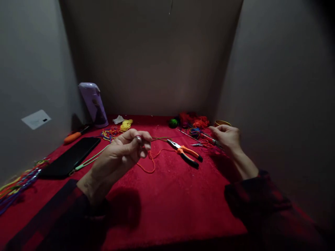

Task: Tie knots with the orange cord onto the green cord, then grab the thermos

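My left hand point(128, 148) is raised over the red cloth, thumb and index finger pinched together. What sits in that pinch is too small to make out. Off to the right, my right hand point(226, 137) is also closed in a pinch, and anything in its fingertips is hidden or too fine to see. An orange thread point(146, 171) loops on the cloth just behind my left hand. Between the hands lie long-nose pliers point(184, 153) with orange and black handles. Near my right fingertips are small thread snips point(196, 144) and a tangle of coloured threads point(195, 131).
A black phone point(70, 157) lies at left beside an orange-handled tool point(72, 137) and a purple bottle-like case point(94, 104). Yellow yarn point(126, 124), a green yarn ball point(173, 122) and red yarn point(200, 122) sit toward the back. Multicoloured strands point(22, 183) lie far left. Grey walls enclose the table.
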The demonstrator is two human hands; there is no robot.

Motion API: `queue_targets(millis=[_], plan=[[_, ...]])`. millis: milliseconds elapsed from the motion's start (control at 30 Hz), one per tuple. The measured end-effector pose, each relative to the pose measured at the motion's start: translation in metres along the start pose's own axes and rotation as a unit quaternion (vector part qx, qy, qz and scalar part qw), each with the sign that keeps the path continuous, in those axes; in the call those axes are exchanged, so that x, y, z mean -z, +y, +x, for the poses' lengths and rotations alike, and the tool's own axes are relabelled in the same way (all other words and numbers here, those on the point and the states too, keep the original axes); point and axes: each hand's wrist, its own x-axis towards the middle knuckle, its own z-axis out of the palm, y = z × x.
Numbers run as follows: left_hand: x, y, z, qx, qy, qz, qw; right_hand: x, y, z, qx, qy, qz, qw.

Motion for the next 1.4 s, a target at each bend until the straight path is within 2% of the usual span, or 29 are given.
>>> queue_targets(millis=[133, 200, 233, 300, 400, 500, 567, 667, 833, 1067, 1167, 1300, 1400], plan=[[0.005, -0.027, 0.007, 0.099, 0.017, 0.103, 0.990, -0.021, -0.034, -0.029, 0.089, -0.065, 0.010, 0.994], [0.006, -0.042, 0.009, 0.131, 0.006, 0.116, 0.985, -0.036, -0.057, -0.054, 0.128, -0.134, 0.051, 0.981], [0.007, -0.048, 0.009, 0.141, 0.004, 0.122, 0.983, -0.043, -0.068, -0.067, 0.134, -0.199, 0.122, 0.963], [0.007, -0.054, 0.008, 0.149, -0.002, 0.129, 0.980, -0.053, -0.082, -0.089, 0.086, -0.322, 0.226, 0.915], [0.008, -0.054, 0.006, 0.139, -0.011, 0.124, 0.982, -0.059, -0.087, -0.107, -0.028, -0.445, 0.273, 0.853], [0.009, -0.051, 0.005, 0.134, -0.008, 0.108, 0.985, -0.057, -0.081, -0.109, -0.131, -0.535, 0.287, 0.784], [0.009, -0.049, 0.006, 0.133, 0.002, 0.104, 0.986, -0.055, -0.075, -0.106, -0.162, -0.561, 0.287, 0.760], [0.006, -0.047, 0.006, 0.133, 0.008, 0.109, 0.985, -0.054, -0.069, -0.101, -0.165, -0.554, 0.268, 0.771], [0.003, -0.045, 0.005, 0.125, 0.017, 0.134, 0.983, -0.057, -0.065, -0.097, -0.152, -0.506, 0.248, 0.812], [0.004, -0.054, 0.003, 0.190, -0.026, 0.187, 0.963, -0.063, -0.065, -0.094, -0.073, -0.442, 0.149, 0.882], [0.003, -0.055, 0.002, 0.213, -0.004, 0.207, 0.955, -0.066, -0.062, -0.092, -0.047, -0.414, 0.133, 0.899], [-0.005, -0.053, 0.001, 0.212, 0.036, 0.238, 0.947, -0.068, -0.056, -0.092, 0.001, -0.380, 0.107, 0.919], [-0.011, -0.050, 0.001, 0.220, 0.072, 0.280, 0.932, -0.068, -0.055, -0.095, 0.042, -0.344, 0.085, 0.934]])
